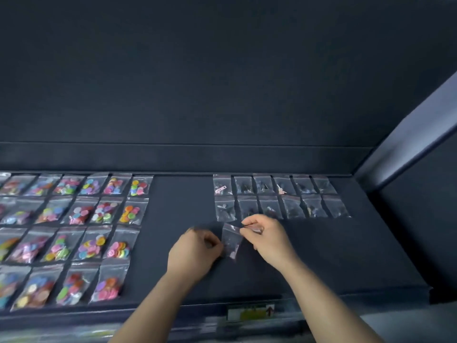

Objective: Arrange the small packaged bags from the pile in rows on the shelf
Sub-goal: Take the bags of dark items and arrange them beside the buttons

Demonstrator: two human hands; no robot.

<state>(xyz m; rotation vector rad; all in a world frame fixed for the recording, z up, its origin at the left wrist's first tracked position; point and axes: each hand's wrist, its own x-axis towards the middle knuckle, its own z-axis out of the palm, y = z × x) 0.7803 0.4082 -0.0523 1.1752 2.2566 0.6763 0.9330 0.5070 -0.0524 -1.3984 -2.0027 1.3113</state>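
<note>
**A:** Where is the small bag [232, 237] you are working with?

**B:** Between your hands, low over the shelf [183, 206] and just in front of the left end of the two rows of clear bags [279, 196]. Whether its lower end touches the surface is hard to tell. The button bags [81, 219] lie well apart on the left.

**A:** And your fingers?

**B:** Your right hand [267, 238] pinches the bag's far corner, by the seal strip, between thumb and forefinger, with the other fingers curled in. Your left hand [195, 251] is curled at the bag's near left edge. Blur hides whether it grips the film or only touches it.

**A:** How will it handle?

**B:** It looks very light, thin and floppy, and the clear film is probably slick. The small contents likely slide to the low end. I would hold it by the stiffer sealed edge or by two corners, never by the middle, so that it lies flat.

**A:** Which way does it point?

**B:** Its long axis runs away from you, leaning slightly right, with the seal end far and the filled end near. That roughly matches the bags already laid down.
</note>
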